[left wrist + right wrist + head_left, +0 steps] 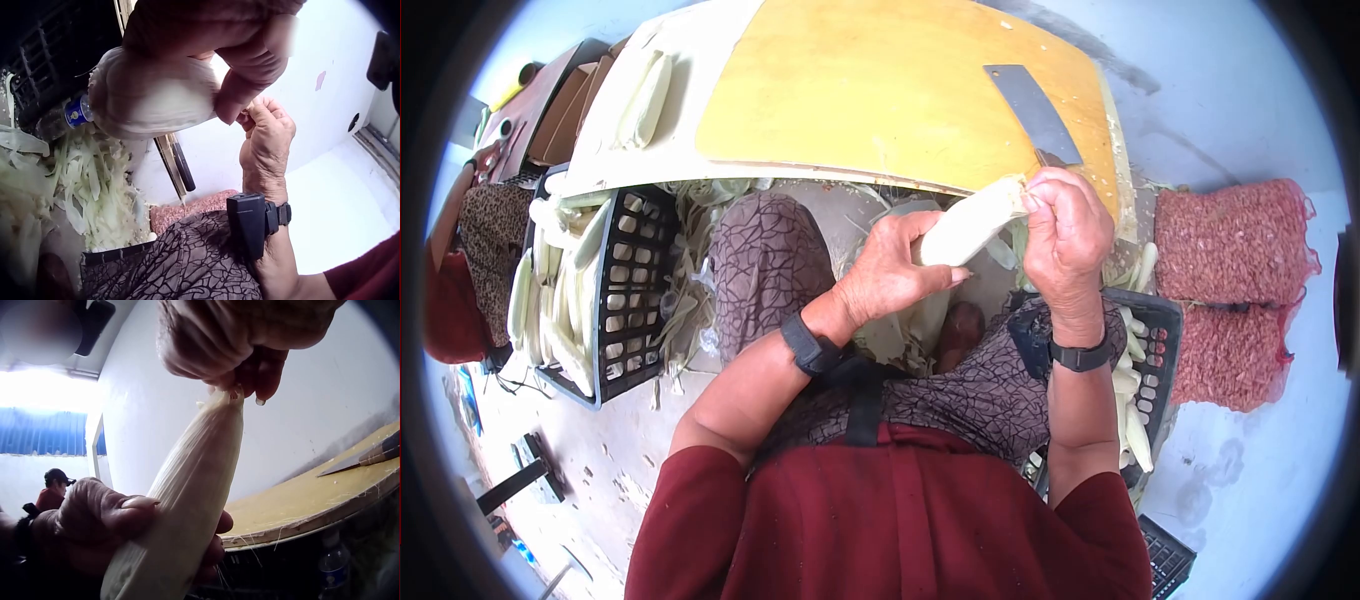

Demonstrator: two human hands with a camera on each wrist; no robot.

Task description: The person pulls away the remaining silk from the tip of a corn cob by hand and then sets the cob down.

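An ear of corn in pale husk is held up in front of the table's near edge, slanting up to the right. My left hand grips its lower, thicker part, thumb along the near side and fingers round behind. At the narrow end, my right hand pinches the husk between thumb and fingers. The right wrist view shows the ear lengthwise, its husk drawn together under the right fingertips. Up close in the left wrist view, the blunt end of the corn sticks out below the left hand.
On the yellow-topped table lies a cleaver, with pale ears at the left. Black crates of corn stand left and right. Red mesh sacks lie at right. Stripped husks and a bottle are below.
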